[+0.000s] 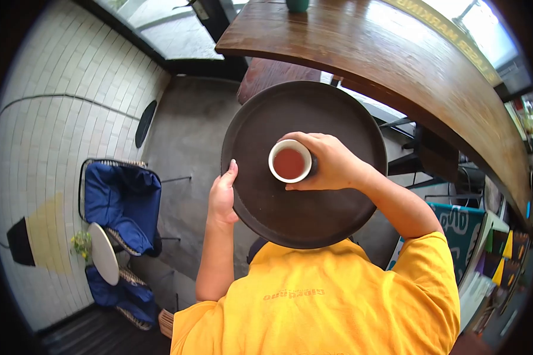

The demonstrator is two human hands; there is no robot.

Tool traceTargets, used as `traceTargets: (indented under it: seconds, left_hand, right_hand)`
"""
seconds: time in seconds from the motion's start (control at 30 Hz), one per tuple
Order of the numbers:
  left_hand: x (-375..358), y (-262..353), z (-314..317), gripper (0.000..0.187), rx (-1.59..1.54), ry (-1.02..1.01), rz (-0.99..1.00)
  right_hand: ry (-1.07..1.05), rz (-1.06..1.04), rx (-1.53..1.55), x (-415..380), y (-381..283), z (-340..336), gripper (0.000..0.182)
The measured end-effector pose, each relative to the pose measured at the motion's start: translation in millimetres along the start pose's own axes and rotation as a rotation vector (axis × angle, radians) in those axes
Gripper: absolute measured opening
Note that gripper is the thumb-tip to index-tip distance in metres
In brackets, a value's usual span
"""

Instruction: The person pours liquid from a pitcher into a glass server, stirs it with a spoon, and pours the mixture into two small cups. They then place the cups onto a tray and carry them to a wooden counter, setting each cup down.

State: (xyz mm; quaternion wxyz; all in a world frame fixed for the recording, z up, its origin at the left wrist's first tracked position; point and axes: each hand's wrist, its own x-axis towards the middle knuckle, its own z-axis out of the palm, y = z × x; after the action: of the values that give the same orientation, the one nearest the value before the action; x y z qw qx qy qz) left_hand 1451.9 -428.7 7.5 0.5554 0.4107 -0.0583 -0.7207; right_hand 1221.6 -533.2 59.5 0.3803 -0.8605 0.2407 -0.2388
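Observation:
A round dark brown serving tray (337, 219) is held level in front of my yellow shirt. My left hand (222, 195) grips its left rim, thumb on top and the other fingers hidden underneath. Over the middle of the tray, my right hand (331, 161) is wrapped around a cup (290, 161) from its right side. The cup has a white rim and inside, and it contains a reddish-brown drink. It stands upright and overlaps the tray in this view.
A long wooden counter (314, 35) curves along the far and right side, with a green pot (297, 5) on it. At left, blue-cushioned chairs (121, 198) flank a small round table (103, 254) by a white brick wall (59, 77). Grey floor (183, 136) lies between.

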Motion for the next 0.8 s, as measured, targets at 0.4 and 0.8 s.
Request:
traceTargets:
  seconds: [0.4, 0.8]
  left_hand:
    - [-10, 9, -23, 0.035, 0.344, -0.089, 0.145]
    - [0, 13, 20, 0.025, 1.166, -0.277, 0.542]
  right_hand:
    - [0.687, 0.212, 0.12, -74, -47, -31, 0.061]
    - [1.147, 0.361, -0.139, -122, 0, -151, 0.06]
